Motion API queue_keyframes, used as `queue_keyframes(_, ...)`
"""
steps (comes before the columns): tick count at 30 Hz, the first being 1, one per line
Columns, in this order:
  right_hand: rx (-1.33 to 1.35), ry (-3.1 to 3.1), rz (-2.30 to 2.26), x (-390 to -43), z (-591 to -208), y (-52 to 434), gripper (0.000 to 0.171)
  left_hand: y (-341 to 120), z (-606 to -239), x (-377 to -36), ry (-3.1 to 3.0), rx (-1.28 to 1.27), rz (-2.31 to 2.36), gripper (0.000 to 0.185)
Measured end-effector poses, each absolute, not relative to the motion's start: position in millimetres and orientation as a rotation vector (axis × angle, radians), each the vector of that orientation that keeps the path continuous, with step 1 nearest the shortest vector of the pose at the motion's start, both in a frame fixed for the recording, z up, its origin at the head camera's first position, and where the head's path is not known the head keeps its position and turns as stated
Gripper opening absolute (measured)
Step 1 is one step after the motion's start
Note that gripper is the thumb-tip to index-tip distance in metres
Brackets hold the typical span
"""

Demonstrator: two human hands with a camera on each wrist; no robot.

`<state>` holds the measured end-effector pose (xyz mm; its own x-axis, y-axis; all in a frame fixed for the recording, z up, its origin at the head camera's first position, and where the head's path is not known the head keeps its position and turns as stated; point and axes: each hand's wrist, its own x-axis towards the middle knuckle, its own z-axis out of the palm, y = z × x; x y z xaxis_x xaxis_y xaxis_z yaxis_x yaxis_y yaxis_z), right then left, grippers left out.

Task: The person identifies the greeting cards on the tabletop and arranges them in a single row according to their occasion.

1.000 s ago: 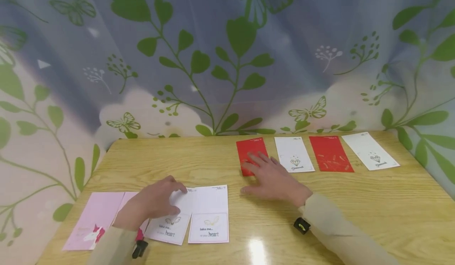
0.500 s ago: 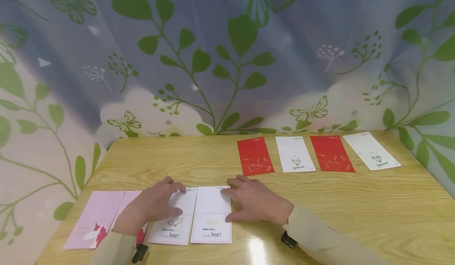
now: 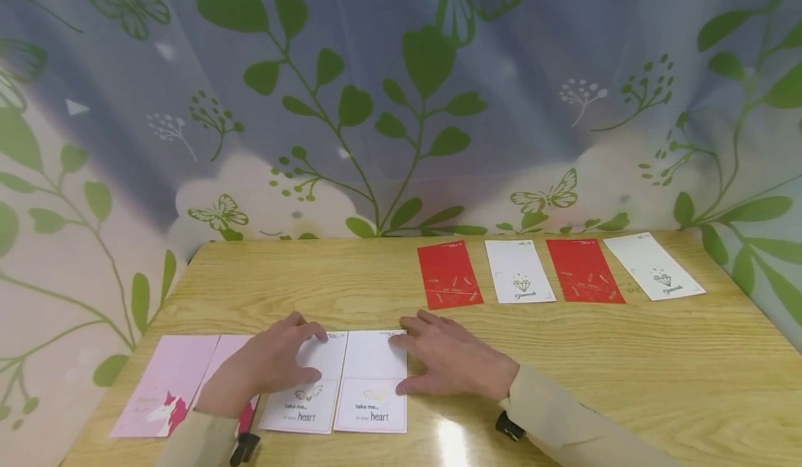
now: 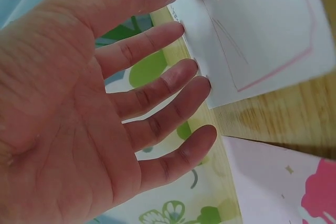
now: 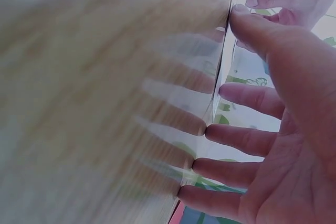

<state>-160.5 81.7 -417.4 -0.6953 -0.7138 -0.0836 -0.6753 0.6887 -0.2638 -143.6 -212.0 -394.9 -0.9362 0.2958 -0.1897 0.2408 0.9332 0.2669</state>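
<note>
Here both hands lie on the near left part of the wooden worktop [image 3: 376, 279], each with a flat, slack grip that closes round nothing. The left hand [image 3: 263, 366] rests on the left white card [image 3: 308, 394], its straight fingertips at the card's far edge; from the left wrist view the fingers [image 4: 173, 82] are spread and touch the card's edge rather than curl round it. The right hand [image 3: 454, 362] lies palm down at the right edge of the right white card [image 3: 374, 383], forefinger touching the far right corner and thumb against the right side. From the right wrist view its fingers [image 5: 247, 140] are straight and meet the card edge-on. The two white cards lie side by side, touching along their long edges, each printed with a small heart motif and lettering at the near end. Just left of them, partly under the left forearm, lie two pink cards [image 3: 169, 383], overlapping. Well apart, at the far right of the worktop, a row of four narrow cards: a red card [image 3: 449, 274], a white diamond card [image 3: 519, 271], a second red card [image 3: 584, 270] and a second white diamond card [image 3: 654, 266], none of them touching
</note>
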Motion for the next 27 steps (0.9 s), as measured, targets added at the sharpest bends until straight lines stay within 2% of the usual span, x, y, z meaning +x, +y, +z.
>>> queue_keyframes(8, -1.118, 2.7, -0.387, -161, -416, 84, 0.066, -215, -395, -146, 2.828, 0.418, 0.405, 0.042)
queue_keyframes(12, -1.098, 2.733, -0.452, -166, -416, 88, 0.067, -214, -393, -151, 2.888, 0.54, 0.452, 0.042)
queue_keyframes(18, -1.072, 2.875, -0.401, -182, -415, 97, 0.079, -203, -393, -167, 3.094, 0.74, 0.509, 0.057)
queue_keyframes(27, -0.909, 3.047, -0.365, -208, -412, 113, 0.09, -174, -383, -198, 3.141, 0.724, 0.557, 0.073)
